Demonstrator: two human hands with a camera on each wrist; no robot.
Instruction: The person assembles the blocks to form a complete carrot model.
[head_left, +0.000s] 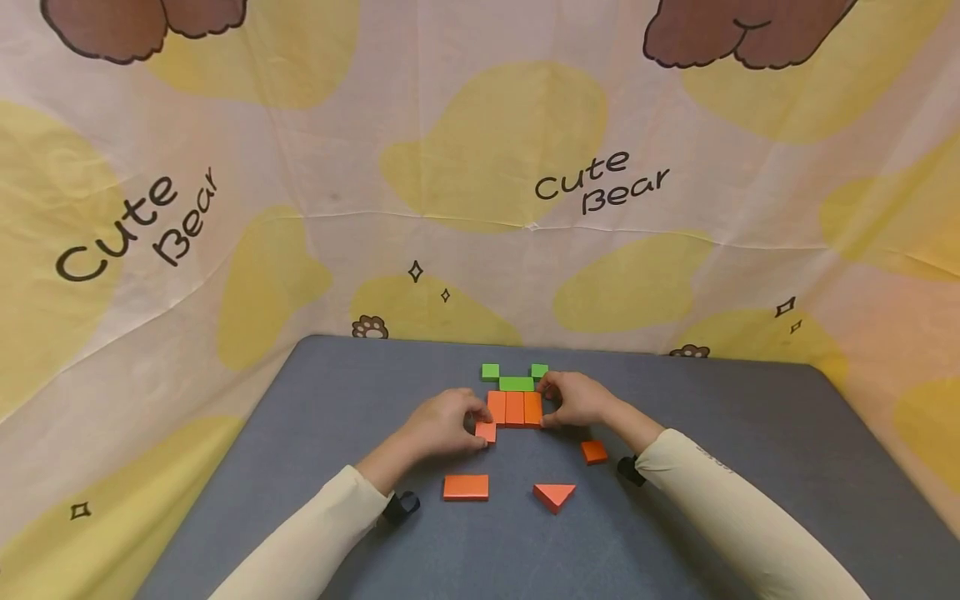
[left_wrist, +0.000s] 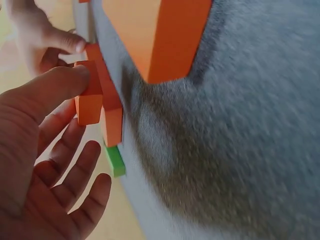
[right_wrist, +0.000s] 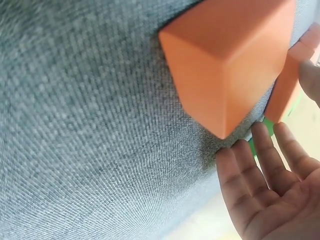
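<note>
My left hand (head_left: 444,423) pinches a small square orange block (head_left: 486,432) between thumb and fingers, just at the lower left corner of a row of three upright orange blocks (head_left: 514,408). In the left wrist view this orange block (left_wrist: 88,107) is under the thumb, while the other fingers spread loosely. At the row's right end is my right hand (head_left: 579,400), its thumb by the lower corner and its fingers near a green square block (head_left: 539,371). The right wrist view has those fingers (right_wrist: 265,165) fairly straight. A green rectangular block (head_left: 517,384) lies behind the row.
Another green square (head_left: 491,372) sits at the back left of the arrangement. Nearer me lie an orange rectangular block (head_left: 466,487), an orange triangular block (head_left: 554,497) and a small orange block (head_left: 594,452). A printed cloth (head_left: 480,150) hangs behind the grey table (head_left: 315,467).
</note>
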